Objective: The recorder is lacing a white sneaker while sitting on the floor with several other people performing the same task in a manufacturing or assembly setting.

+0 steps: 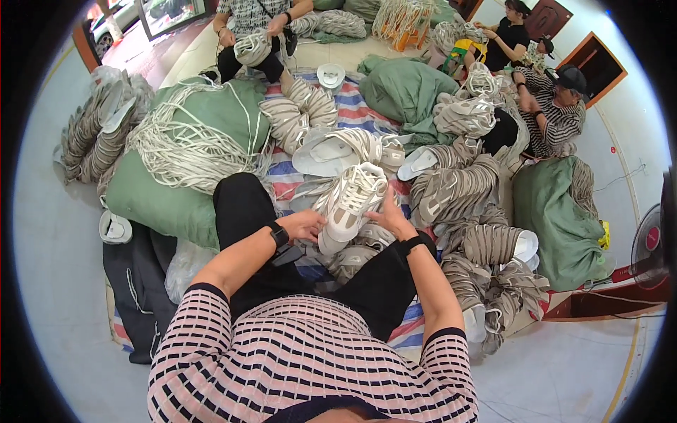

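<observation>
A white and beige shoe upper (pixel 345 215), with white laces threaded through it, is held between my hands above my lap, its toe pointing toward me. My left hand (pixel 303 225) grips its left edge near the toe. On the opposite edge, my right hand (pixel 392 216) holds it with the thumb stretched toward the toe. Just beyond lies another pale upper with a white insole-like sole (pixel 321 151). More beige uppers (pixel 352 264) lie between my legs, partly hidden under the held one.
White laces (pixel 187 141) are heaped on a green sack (pixel 151 204) at my left. Nested stacks of uppers (pixel 455 187) crowd my right, beside another green sack (pixel 553 233) and a fan (pixel 647 243). Striped sheeting (pixel 356 102) covers the floor. Several people sit farther off.
</observation>
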A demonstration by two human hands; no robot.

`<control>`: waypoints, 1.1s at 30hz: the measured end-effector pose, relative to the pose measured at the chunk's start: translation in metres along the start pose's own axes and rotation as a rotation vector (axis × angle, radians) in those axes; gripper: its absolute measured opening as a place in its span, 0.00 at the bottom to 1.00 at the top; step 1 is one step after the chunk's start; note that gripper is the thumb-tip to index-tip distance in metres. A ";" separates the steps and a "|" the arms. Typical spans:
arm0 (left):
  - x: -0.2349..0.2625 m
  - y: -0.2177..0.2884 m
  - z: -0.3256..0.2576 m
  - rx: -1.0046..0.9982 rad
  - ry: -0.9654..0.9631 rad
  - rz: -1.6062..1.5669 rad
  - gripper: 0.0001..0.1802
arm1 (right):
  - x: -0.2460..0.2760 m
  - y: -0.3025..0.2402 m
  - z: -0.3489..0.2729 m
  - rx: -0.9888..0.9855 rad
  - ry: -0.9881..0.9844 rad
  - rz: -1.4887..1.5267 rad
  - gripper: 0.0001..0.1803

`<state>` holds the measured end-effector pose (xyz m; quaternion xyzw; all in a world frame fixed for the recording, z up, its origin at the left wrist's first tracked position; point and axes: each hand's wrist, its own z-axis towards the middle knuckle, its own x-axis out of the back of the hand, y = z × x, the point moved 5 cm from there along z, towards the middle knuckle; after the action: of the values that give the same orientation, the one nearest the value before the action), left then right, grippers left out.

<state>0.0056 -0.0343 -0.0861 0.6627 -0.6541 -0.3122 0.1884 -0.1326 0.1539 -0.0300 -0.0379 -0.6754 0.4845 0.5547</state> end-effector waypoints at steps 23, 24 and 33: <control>-0.068 0.050 -0.080 -0.554 -0.231 -0.638 0.22 | 0.087 -0.076 -0.005 0.201 0.643 -0.433 0.23; -0.073 0.051 -0.099 -0.547 -0.240 -0.642 0.22 | 0.104 -0.082 -0.011 0.229 0.717 -0.427 0.20; -0.097 0.022 -0.187 -0.604 -0.312 -0.292 0.28 | 0.150 -0.217 -0.031 0.525 0.648 -0.368 0.10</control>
<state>0.1176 0.0300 0.0825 0.6078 -0.4519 -0.6121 0.2272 -0.0603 0.1465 0.2251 0.0751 -0.3167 0.4958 0.8051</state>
